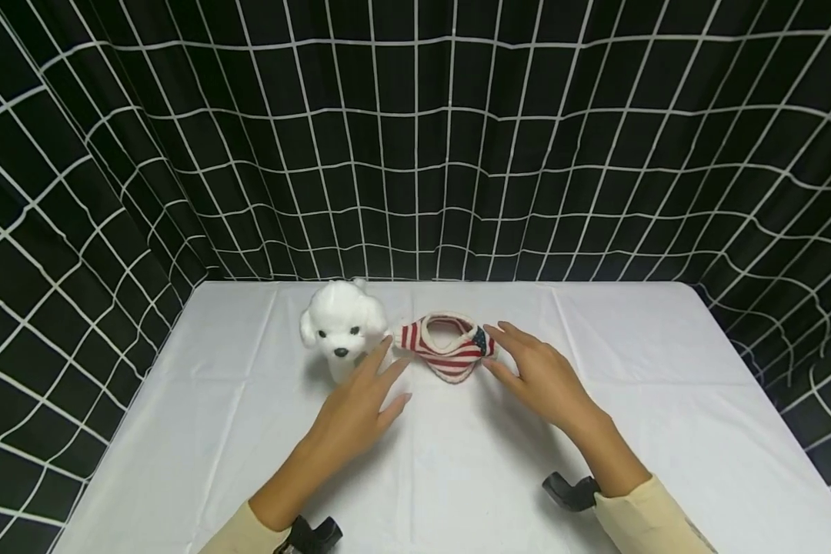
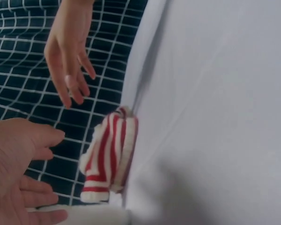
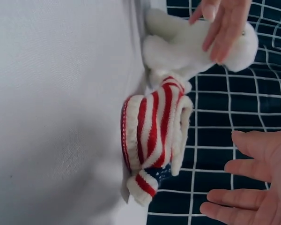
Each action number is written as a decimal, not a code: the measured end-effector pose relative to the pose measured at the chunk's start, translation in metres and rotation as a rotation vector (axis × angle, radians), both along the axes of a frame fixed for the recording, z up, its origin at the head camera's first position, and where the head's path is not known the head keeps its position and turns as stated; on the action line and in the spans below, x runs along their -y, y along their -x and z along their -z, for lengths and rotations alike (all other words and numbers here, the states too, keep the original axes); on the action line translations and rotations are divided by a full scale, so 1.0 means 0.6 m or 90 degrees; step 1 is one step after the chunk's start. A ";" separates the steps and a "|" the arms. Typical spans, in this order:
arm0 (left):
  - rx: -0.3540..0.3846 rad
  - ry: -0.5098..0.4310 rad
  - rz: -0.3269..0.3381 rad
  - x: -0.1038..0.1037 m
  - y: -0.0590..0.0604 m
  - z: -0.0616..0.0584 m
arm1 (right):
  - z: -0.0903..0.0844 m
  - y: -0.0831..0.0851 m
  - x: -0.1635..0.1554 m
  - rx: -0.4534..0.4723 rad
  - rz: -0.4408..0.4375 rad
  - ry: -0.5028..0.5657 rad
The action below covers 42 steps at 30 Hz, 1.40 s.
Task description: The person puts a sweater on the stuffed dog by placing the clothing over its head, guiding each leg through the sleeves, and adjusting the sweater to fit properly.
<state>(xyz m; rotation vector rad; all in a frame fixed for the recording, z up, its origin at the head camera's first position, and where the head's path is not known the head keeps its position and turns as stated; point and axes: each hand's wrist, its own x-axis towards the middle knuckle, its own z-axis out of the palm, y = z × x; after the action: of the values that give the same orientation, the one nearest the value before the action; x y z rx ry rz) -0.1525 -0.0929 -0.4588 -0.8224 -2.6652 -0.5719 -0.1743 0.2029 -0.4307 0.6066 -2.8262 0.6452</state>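
A small knitted sweater (image 1: 450,362) with red and white stripes and a dark blue patch sits on the table, its round neck opening facing up. Just left of it stands a white plush dog (image 1: 342,323) with dark eyes and nose. My left hand (image 1: 356,404) is held above the table in front of the dog, fingers spread and holding nothing; it hides part of the dog's body. On the sweater's other side, my right hand (image 1: 543,377) has its fingers extended beside the blue-patched sleeve (image 3: 147,185), with nothing in its grasp.
A white cloth (image 1: 450,469) covers the table. Black curtains with a white grid (image 1: 450,138) hang behind it and along both sides. Each wrist carries a black camera mount, such as the one by the right sleeve (image 1: 571,492).
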 end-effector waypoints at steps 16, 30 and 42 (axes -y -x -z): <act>0.044 0.023 -0.038 -0.061 0.079 0.023 | 0.028 0.049 0.025 -0.019 0.003 -0.024; 0.025 0.128 -0.036 -0.084 0.115 0.034 | 0.049 0.073 0.034 -0.019 0.016 -0.026; 0.034 0.102 -0.062 -0.090 0.122 0.038 | 0.066 0.081 0.043 -0.032 0.048 -0.055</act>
<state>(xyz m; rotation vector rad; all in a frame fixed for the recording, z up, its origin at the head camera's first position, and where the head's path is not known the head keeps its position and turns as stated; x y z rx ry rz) -0.2255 -0.0390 -0.4818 -0.7227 -2.8106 -0.3652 -0.2228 0.1772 -0.4704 0.5187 -2.8267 0.4906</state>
